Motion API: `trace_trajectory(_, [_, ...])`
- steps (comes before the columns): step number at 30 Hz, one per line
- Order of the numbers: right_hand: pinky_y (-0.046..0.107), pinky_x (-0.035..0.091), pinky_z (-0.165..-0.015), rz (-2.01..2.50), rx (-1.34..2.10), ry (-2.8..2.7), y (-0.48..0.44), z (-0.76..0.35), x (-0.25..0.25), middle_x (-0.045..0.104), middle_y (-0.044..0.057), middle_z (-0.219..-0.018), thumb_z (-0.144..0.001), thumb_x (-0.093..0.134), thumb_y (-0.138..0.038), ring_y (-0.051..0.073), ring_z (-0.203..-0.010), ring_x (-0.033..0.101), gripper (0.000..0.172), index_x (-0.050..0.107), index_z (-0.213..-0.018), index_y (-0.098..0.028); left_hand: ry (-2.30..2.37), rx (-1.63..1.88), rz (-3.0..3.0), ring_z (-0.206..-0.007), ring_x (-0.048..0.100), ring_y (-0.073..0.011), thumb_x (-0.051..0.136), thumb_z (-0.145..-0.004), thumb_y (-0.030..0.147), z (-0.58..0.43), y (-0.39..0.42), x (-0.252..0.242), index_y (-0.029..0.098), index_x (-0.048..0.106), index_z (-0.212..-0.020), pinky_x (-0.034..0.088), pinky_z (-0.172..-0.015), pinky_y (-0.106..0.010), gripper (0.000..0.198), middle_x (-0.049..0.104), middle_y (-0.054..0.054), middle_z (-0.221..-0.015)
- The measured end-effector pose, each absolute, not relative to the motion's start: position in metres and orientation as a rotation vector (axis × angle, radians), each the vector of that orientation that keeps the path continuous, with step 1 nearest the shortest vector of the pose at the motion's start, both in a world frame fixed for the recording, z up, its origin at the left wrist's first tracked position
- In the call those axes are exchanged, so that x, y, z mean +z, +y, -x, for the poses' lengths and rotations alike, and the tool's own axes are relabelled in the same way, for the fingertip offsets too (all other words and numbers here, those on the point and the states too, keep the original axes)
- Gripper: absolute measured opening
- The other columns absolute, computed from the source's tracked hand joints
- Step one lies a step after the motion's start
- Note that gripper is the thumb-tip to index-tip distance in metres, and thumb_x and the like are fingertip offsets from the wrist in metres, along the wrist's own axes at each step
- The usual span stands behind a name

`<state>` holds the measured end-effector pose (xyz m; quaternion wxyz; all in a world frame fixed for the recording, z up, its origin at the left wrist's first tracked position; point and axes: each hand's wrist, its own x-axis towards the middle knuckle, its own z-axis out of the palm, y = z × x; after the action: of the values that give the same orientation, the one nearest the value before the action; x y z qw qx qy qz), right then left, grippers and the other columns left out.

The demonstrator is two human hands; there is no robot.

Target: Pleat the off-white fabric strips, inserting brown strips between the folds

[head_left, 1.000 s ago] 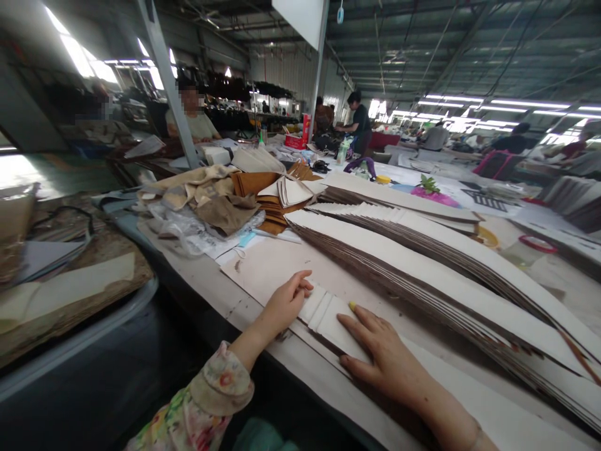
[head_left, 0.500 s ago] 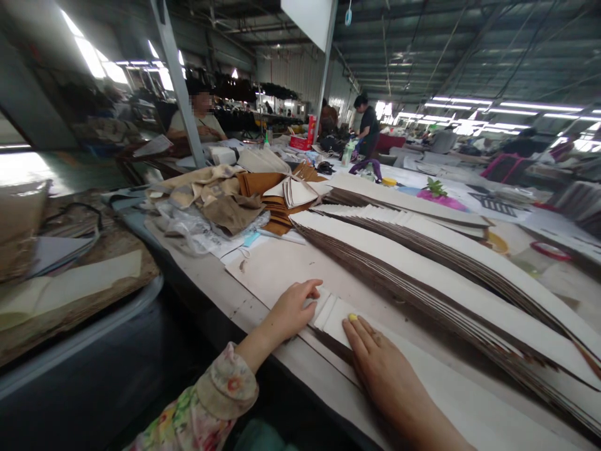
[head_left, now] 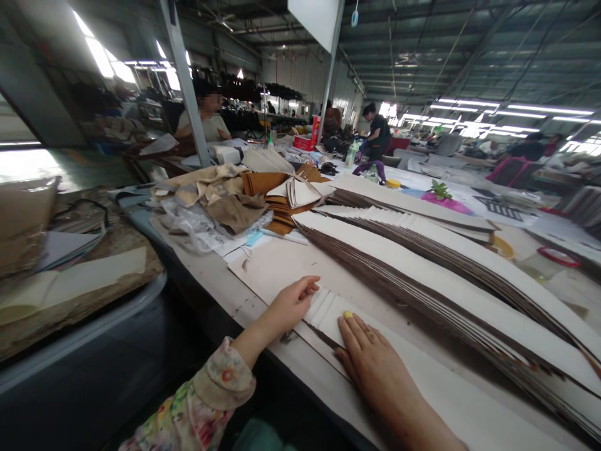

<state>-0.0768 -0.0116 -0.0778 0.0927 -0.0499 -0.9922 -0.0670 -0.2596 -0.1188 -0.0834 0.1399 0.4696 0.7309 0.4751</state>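
A stack of long white strips [head_left: 451,382] with dark undersides lies along the table's near edge, its far-left end fanned into narrow steps. At that stepped end is my left hand [head_left: 292,304], its fingers bent and drawn together on the edge of the end strips; the exact grip is partly hidden. My right hand [head_left: 375,354] rests palm down across the strips, just right of the steps, its fingers stretched out and a yellow nail showing. Beyond my hands, a thick fanned pile of similar strips [head_left: 422,275] runs diagonally across the table.
Brown and tan fabric pieces [head_left: 239,213] and clear plastic [head_left: 197,228] lie at the table's far left corner. A bin [head_left: 84,332] stands left, across a gap. A metal post [head_left: 185,81] rises behind. Co-workers [head_left: 378,128] are farther back.
My left hand's fingers have drawn closer together at the strip ends. The steps there look more evenly spread. My right hand has slid slightly left, and the view has shifted a little.
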Motion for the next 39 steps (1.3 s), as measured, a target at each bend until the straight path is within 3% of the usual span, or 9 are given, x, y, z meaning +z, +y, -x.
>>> trace_trajectory(3, [0.043,0.046,-0.086,0.137,-0.134,-2.916,-0.012,0.077,-0.074,0.051,0.019,-0.121,-0.083,0.047,-0.033,0.030,-0.110,0.049,0.045,0.047,-0.120,-0.007,2.163,1.437,-1.268,-0.095,0.054,-0.0149,0.040,-0.074,0.006,0.265,-0.130,-0.084,0.018,0.045,-0.116,0.042,-0.086,-0.030,0.043,0.059,-0.005,-0.104])
trace_trajectory(10, [0.039,0.047,-0.085,0.088,-0.205,-2.975,-0.008,0.077,-0.060,0.052,0.018,-0.119,-0.086,0.041,-0.025,0.027,-0.105,0.054,0.040,0.049,-0.119,-0.005,2.268,1.201,-1.494,-0.095,0.051,-0.0165,0.045,-0.071,0.007,0.260,-0.140,-0.081,0.020,0.047,-0.114,0.039,-0.090,-0.032,0.045,0.061,-0.001,-0.097])
trace_trajectory(19, [0.036,0.044,-0.091,0.094,0.232,-2.963,-0.001,0.076,-0.044,0.055,0.013,-0.118,-0.089,0.031,-0.027,0.021,-0.107,0.052,0.039,0.052,-0.117,-0.011,2.312,1.152,-1.562,-0.094,0.051,-0.0171,0.045,-0.070,0.008,0.258,-0.138,-0.080,0.020,0.050,-0.110,0.039,-0.089,-0.031,0.042,0.062,-0.001,-0.097])
trace_trajectory(24, [0.033,0.048,-0.085,0.169,0.360,-2.963,0.006,0.078,-0.039,0.062,0.009,-0.108,-0.089,0.028,-0.028,0.020,-0.097,0.059,0.037,0.054,-0.112,-0.015,2.319,1.145,-1.579,-0.093,0.050,-0.0172,0.044,-0.070,0.007,0.258,-0.138,-0.080,0.020,0.051,-0.109,0.038,-0.088,-0.031,0.042,0.062,0.000,-0.096])
trace_trajectory(29, [0.034,0.048,-0.086,0.065,0.115,-2.962,0.003,0.075,-0.053,0.058,0.014,-0.113,-0.083,0.031,-0.016,0.022,-0.100,0.057,0.038,0.050,-0.116,-0.009,2.411,1.095,-1.565,-0.100,0.047,-0.0191,0.047,-0.072,0.011,0.256,-0.138,-0.080,0.019,0.050,-0.110,0.037,-0.091,-0.033,0.039,0.059,-0.002,-0.104])
trace_trajectory(33, [0.039,0.049,-0.084,0.014,-0.235,-2.898,-0.004,0.071,-0.076,0.051,0.018,-0.121,-0.073,0.030,0.001,0.026,-0.109,0.050,0.051,0.046,-0.120,-0.005,2.462,1.056,-1.537,-0.100,0.047,-0.0198,0.048,-0.073,0.013,0.255,-0.138,-0.081,0.021,0.050,-0.111,0.037,-0.089,-0.034,0.038,0.060,-0.002,-0.102])
trace_trajectory(39, [0.040,0.048,-0.086,0.041,-0.381,-2.878,-0.008,0.073,-0.086,0.051,0.017,-0.121,-0.072,0.030,0.005,0.026,-0.110,0.049,0.052,0.047,-0.120,-0.005,2.447,1.105,-1.571,-0.098,0.048,-0.0192,0.047,-0.074,0.013,0.256,-0.138,-0.083,0.020,0.051,-0.110,0.038,-0.088,-0.033,0.037,0.061,-0.002,-0.099])
